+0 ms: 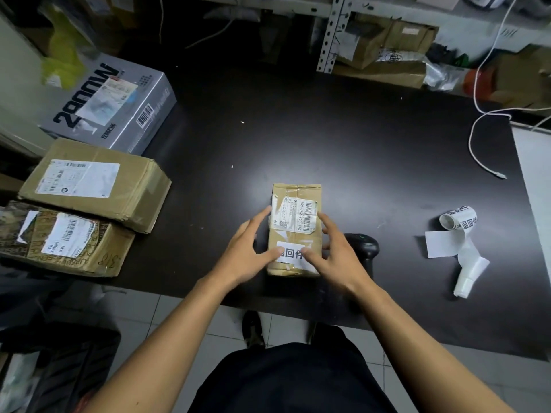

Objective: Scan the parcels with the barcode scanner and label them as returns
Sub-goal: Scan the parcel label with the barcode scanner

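Small brown parcel (295, 231) lies flat on the dark surface (357, 150), close to its near edge, straight in front of the person. Long axis runs away from the person; far end points toward the shelf rack (329, 34) at the back. Shipping label (298, 215) with barcode sits on the far half of the top face, its print turned sideways. White return sticker (293, 255) lies across the near half, black characters on it.

Left hand (247, 251): fingers straight and spread, thumb pressing the sticker's left end, other fingers along the parcel's left side. Right hand (335, 254): also spread flat, fingertips on the sticker's right end and the parcel's right edge. Neither hand curls round anything; both press.

Black barcode scanner (362, 244) lies just right of the parcel, partly hidden behind the right hand. Further right of the parcel, well apart: a loose roll of return stickers (459, 222) with a curled strip of white backing paper (465, 263) trailing toward the near edge. White cable (477, 144) loops on the surface beyond the roll.

Left of the parcel, well apart: two brown cartons, one battered (65, 239) nearest the edge, a cleaner one (95, 183) touching it behind, then a grey printed box (110, 102) further back. All three carry labels.
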A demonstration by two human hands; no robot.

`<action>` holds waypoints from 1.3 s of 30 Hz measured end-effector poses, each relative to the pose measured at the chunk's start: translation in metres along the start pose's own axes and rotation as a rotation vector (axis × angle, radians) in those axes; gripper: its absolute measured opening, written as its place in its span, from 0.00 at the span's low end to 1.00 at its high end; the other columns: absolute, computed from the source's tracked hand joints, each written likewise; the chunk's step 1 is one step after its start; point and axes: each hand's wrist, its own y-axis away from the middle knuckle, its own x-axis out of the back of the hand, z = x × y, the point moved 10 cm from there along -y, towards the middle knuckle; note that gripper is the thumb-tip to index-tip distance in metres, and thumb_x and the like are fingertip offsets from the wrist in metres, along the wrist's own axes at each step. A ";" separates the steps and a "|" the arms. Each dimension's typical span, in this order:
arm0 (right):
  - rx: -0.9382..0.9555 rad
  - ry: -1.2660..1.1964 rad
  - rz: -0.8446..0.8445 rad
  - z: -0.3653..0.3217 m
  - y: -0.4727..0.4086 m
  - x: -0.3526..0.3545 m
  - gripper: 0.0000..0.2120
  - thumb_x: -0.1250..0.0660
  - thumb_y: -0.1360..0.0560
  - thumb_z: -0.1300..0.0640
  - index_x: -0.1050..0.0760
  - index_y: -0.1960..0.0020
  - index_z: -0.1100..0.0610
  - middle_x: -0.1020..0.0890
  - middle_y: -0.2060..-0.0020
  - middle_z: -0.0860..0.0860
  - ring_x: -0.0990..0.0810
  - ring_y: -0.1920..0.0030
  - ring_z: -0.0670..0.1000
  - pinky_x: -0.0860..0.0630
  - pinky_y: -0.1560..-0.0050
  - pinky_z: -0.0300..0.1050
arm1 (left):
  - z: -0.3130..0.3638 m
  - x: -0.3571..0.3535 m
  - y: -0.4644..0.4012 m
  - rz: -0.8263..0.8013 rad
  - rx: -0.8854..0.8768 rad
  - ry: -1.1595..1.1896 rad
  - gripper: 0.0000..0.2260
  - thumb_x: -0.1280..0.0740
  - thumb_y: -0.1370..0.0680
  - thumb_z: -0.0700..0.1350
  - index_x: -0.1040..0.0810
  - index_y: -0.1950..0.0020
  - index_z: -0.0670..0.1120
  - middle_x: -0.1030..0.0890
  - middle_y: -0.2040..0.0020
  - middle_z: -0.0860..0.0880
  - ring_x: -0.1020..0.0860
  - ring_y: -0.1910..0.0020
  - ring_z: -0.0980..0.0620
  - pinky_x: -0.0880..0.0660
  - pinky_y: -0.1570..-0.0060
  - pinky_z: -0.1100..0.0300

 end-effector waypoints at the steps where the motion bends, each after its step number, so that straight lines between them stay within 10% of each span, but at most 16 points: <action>1: -0.007 -0.015 -0.032 0.000 -0.001 -0.005 0.39 0.31 0.27 0.42 0.51 0.24 0.33 0.31 0.28 0.47 0.24 0.36 0.47 0.26 0.34 0.50 | 0.002 -0.007 -0.002 -0.051 -0.009 0.020 0.38 0.25 0.27 0.51 0.44 0.26 0.71 0.34 0.27 0.56 0.30 0.31 0.55 0.30 0.34 0.56; 5: -0.033 -0.076 -0.063 -0.003 0.000 -0.013 0.38 0.31 0.24 0.48 0.50 0.22 0.38 0.25 0.33 0.48 0.22 0.43 0.43 0.26 0.42 0.33 | 0.001 -0.020 -0.003 -0.116 -0.020 0.029 0.39 0.25 0.27 0.51 0.42 0.24 0.67 0.29 0.31 0.54 0.26 0.36 0.56 0.29 0.37 0.62; 11: 0.114 -0.014 -0.083 -0.021 0.010 -0.012 0.36 0.31 0.25 0.45 0.47 0.24 0.37 0.32 0.31 0.47 0.24 0.41 0.43 0.24 0.39 0.43 | -0.003 -0.003 0.024 0.025 -0.037 0.076 0.37 0.25 0.26 0.46 0.40 0.23 0.62 0.34 0.34 0.54 0.28 0.42 0.60 0.32 0.55 0.82; 18: 0.352 0.097 -0.348 -0.059 0.025 -0.048 0.36 0.31 0.23 0.51 0.48 0.25 0.38 0.34 0.31 0.45 0.27 0.37 0.48 0.27 0.35 0.51 | -0.024 0.016 0.102 0.299 0.093 0.124 0.36 0.27 0.26 0.44 0.41 0.25 0.66 0.34 0.33 0.54 0.31 0.37 0.57 0.34 0.38 0.64; 28: 0.617 0.119 -0.733 -0.112 0.108 -0.154 0.36 0.28 0.27 0.46 0.47 0.31 0.28 0.32 0.38 0.44 0.28 0.42 0.38 0.30 0.39 0.36 | -0.086 0.026 0.272 0.680 0.284 0.267 0.33 0.30 0.24 0.45 0.40 0.27 0.70 0.31 0.35 0.58 0.30 0.39 0.69 0.33 0.42 0.73; 39: 0.735 0.268 -0.956 -0.158 0.212 -0.293 0.38 0.27 0.27 0.45 0.46 0.26 0.31 0.31 0.33 0.47 0.25 0.39 0.45 0.25 0.37 0.49 | -0.177 0.045 0.420 0.900 0.325 0.414 0.33 0.30 0.23 0.47 0.41 0.26 0.70 0.32 0.34 0.56 0.32 0.36 0.67 0.31 0.37 0.65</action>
